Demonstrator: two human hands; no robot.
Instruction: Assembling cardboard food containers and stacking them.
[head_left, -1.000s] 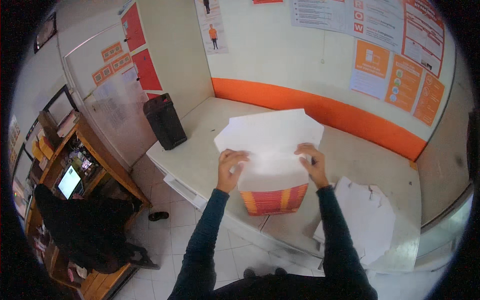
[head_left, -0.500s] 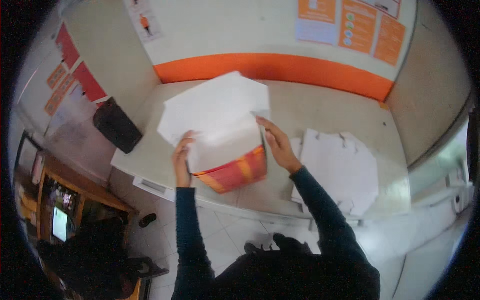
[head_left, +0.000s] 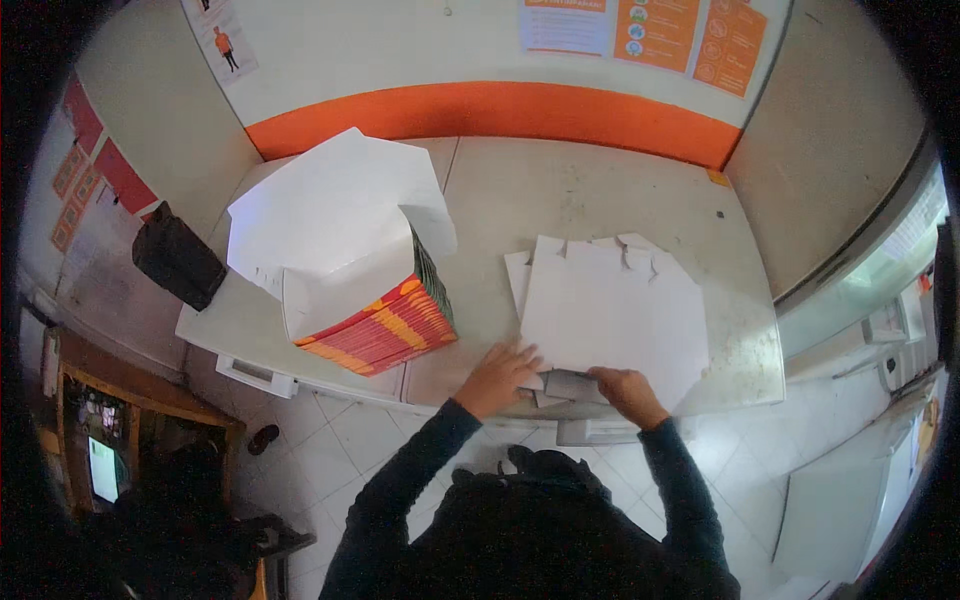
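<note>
On the right of the table lies a stack of flat white cardboard box blanks (head_left: 615, 300) with cut corners and slots. My right hand (head_left: 630, 395) pinches the near edge of the top blank, where a greyish flap is bent. My left hand (head_left: 500, 378) rests at the stack's near left corner, fingers stretched out over the cardboard. To the left stands a folded cardboard box (head_left: 375, 325), white inside and red, orange and green outside. Its big white lid is up and tilts away from me; neither hand touches it.
A black box-like object (head_left: 178, 255) stands off the table's left end. An orange band (head_left: 500, 108) runs along the back wall, and a panel closes the right side. Below left, a person in dark clothes (head_left: 180, 510) is near a wooden shelf with a lit screen (head_left: 103, 470).
Both hands have let go of the folded box, which now stands at the left of the table. They have moved right to the near edge of the stacked blanks. The view has shifted too.
</note>
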